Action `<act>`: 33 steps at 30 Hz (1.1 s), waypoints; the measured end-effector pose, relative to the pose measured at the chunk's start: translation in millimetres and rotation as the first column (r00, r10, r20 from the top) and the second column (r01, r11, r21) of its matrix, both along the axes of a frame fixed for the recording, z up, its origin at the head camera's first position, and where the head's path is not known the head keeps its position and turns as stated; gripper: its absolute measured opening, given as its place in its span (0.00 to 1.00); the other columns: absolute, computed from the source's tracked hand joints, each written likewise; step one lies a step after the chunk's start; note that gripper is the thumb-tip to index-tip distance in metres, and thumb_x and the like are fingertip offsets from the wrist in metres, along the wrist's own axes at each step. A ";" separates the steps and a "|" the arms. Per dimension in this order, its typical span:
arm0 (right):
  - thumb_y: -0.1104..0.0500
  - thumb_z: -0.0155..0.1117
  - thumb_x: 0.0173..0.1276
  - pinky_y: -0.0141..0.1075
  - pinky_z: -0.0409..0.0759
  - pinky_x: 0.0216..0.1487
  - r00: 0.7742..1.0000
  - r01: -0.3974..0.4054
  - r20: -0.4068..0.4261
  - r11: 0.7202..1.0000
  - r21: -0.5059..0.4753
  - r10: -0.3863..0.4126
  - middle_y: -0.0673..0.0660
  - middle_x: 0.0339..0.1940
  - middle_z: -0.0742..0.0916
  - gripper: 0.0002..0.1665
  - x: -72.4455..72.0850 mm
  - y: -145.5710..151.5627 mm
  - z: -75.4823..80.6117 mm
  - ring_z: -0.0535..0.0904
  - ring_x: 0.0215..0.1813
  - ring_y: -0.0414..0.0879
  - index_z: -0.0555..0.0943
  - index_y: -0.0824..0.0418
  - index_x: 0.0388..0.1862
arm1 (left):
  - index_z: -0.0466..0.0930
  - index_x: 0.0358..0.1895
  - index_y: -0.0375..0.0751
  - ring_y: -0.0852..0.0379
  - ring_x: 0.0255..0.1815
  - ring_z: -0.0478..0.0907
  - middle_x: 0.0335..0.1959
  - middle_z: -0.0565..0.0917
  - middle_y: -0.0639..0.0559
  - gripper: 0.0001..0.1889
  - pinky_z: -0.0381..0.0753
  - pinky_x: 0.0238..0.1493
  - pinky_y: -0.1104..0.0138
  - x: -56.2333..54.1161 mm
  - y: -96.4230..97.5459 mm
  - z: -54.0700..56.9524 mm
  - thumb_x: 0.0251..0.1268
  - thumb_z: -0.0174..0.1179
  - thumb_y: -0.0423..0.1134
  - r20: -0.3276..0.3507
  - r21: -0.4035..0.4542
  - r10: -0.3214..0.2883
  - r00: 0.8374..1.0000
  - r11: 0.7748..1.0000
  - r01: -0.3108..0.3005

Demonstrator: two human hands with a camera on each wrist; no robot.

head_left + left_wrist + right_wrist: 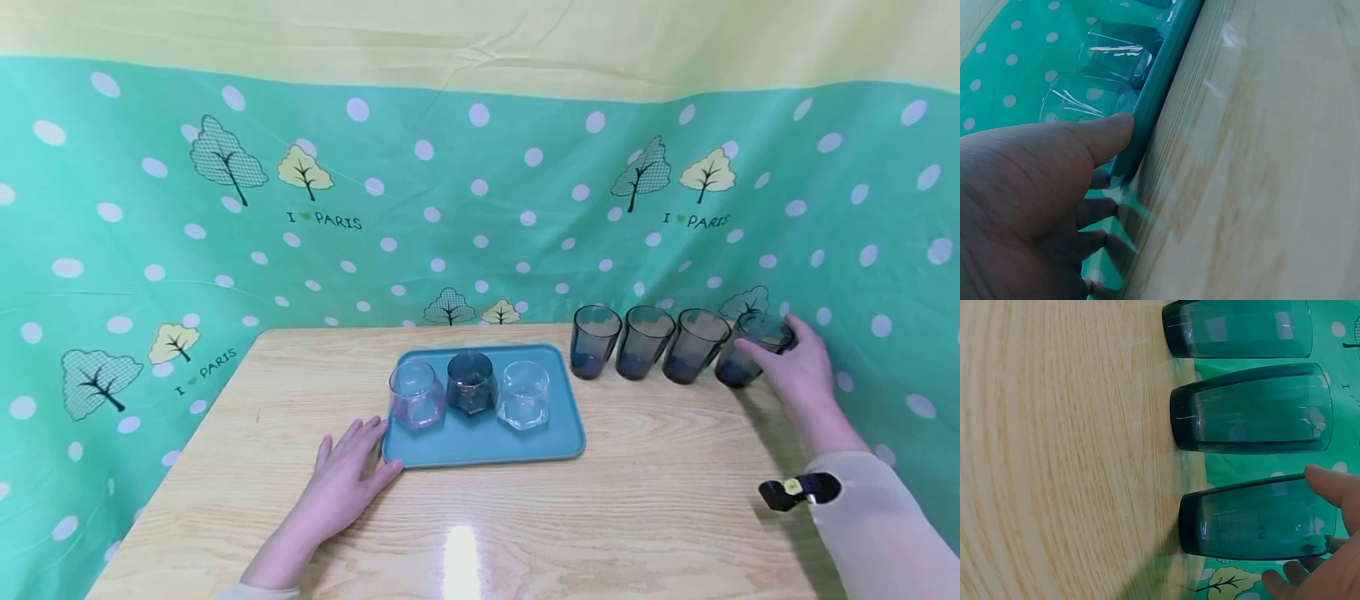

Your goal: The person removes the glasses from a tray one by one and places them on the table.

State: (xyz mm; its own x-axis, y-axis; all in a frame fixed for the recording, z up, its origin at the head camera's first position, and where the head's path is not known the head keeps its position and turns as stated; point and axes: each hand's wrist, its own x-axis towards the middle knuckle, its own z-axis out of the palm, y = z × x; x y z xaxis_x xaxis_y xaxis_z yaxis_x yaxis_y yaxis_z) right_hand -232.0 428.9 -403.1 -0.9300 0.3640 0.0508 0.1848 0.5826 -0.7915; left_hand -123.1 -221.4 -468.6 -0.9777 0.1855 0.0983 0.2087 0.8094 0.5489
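Observation:
My right hand [806, 367] holds the rightmost tall dark-tinted drinking glass [738, 367] near its rim, the thumb on one side and the fingers on the other. In the right wrist view that glass [1254, 519] stands upright on the table, with the hand [1329, 550] at its top end. My left hand [341, 483] rests at the left front corner of a blue tray [480, 450], fingers spread and thumb touching the rim. In the left wrist view the thumb of the left hand [1035, 187] lies against the tray edge [1154, 106].
On the tray stand a pinkish clear tumbler [417, 400], a dark grey tumbler [471, 387] and a clear tumbler [523, 400]. Three more tall dark glasses [633, 346] line the back edge, left of the held one. A green dotted curtain [480, 200] hangs behind the wooden table [637, 517].

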 end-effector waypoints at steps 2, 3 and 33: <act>0.35 0.71 0.78 0.72 0.42 0.85 1.000 0.002 -0.010 1.000 -0.004 -0.002 0.69 0.92 0.42 0.68 0.5 -0.4 0.7 0.36 0.90 0.75 0.36 0.57 0.93 | 0.69 0.82 0.31 0.25 0.87 0.54 0.82 0.70 0.30 0.39 0.36 0.79 0.22 0.0 0.0 0.0 0.80 0.69 0.52 0.001 0.001 0.000 1.000 1.000 0.000; 0.35 0.71 0.78 0.71 0.42 0.85 1.000 0.003 -0.015 1.000 -0.005 -0.003 0.69 0.92 0.42 0.68 1.0 -0.9 1.6 0.36 0.90 0.74 0.36 0.57 0.93 | 0.69 0.82 0.31 0.25 0.87 0.54 0.82 0.70 0.30 0.39 0.36 0.79 0.22 0.0 0.0 0.0 0.80 0.69 0.52 0.000 0.000 0.000 1.000 1.000 0.000; 0.36 0.70 0.79 0.64 0.46 0.88 0.978 -0.022 -0.208 0.998 0.060 0.034 0.60 0.94 0.50 0.62 21.0 -75.6 65.2 0.46 0.92 0.63 0.44 0.50 0.95 | 0.69 0.82 0.32 0.26 0.87 0.53 0.83 0.69 0.31 0.39 0.35 0.80 0.23 -0.7 0.2 -0.4 0.81 0.68 0.53 0.007 -0.005 0.005 1.000 1.000 -0.005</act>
State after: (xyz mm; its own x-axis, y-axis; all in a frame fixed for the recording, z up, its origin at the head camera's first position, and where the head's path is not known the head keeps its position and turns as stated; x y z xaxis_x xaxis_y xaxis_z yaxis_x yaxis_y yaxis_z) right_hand -211.0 353.3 -337.9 -0.9064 0.3292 0.2648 0.0022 0.6305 -0.7762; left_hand -123.9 -221.2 -469.1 -0.9794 0.1808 0.0901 0.2004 0.8134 0.5461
